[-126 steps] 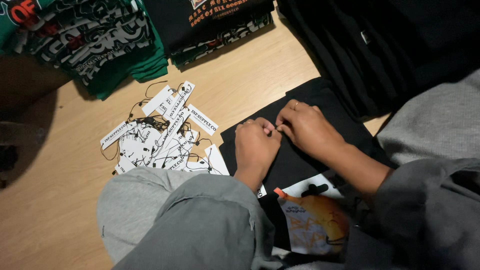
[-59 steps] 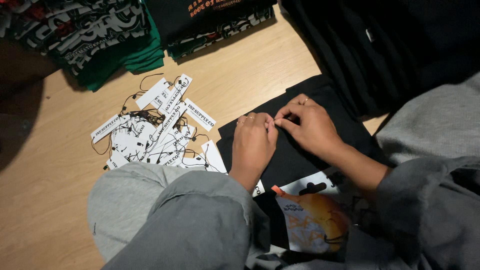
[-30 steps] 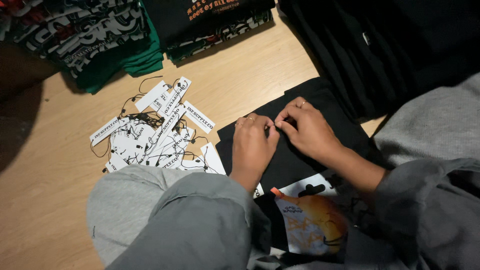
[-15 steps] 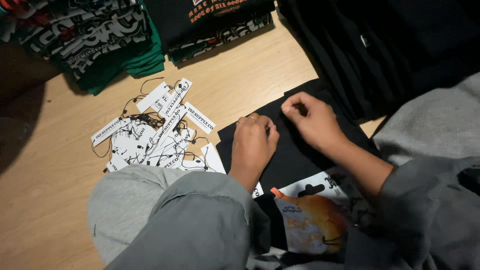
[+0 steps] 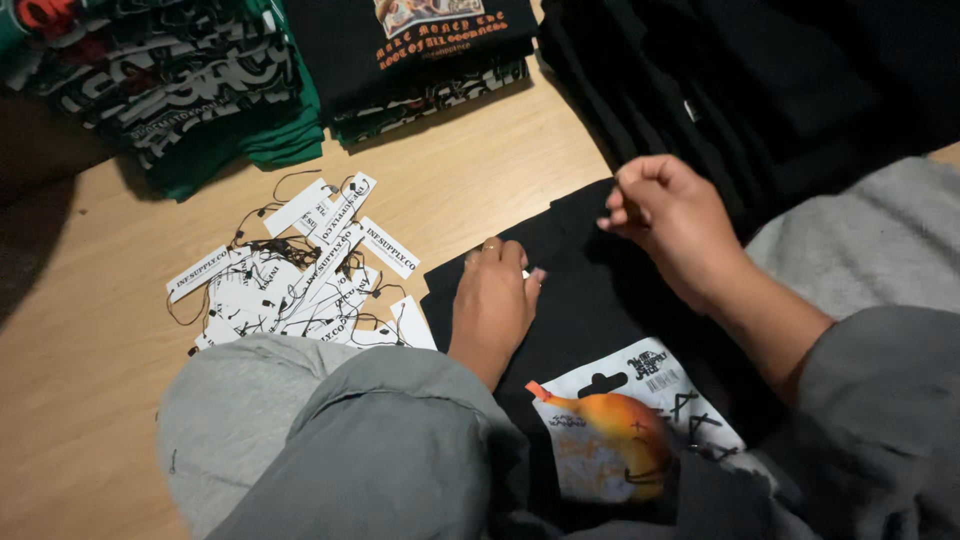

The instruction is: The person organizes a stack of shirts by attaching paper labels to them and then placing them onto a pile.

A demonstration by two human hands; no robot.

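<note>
While the black garment point(image 5: 600, 300) lies flat on the wooden worktop point(image 5: 90, 360), it is pressed by the left hand point(image 5: 492, 305), fingers extended; the right hand point(image 5: 672, 215) is raised above it, fingertips pinched together, beside white hang tags point(image 5: 290, 285).

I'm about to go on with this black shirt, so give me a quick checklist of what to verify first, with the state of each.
1. Left hand flat on the black shirt, pinning it: ok.
2. Right hand raised above the shirt, fingers pinched: ok; what it pinches, cannot tell.
3. Shirt lying flat on the wooden floor: ok where visible; near edge is hidden by the knee.
4. Tags in reach, piled left of the shirt: ok.
5. Tag strings separate: not ok, they look tangled.
6. Plastic packet off the working area: ok, it lies at the shirt's near end.
</note>
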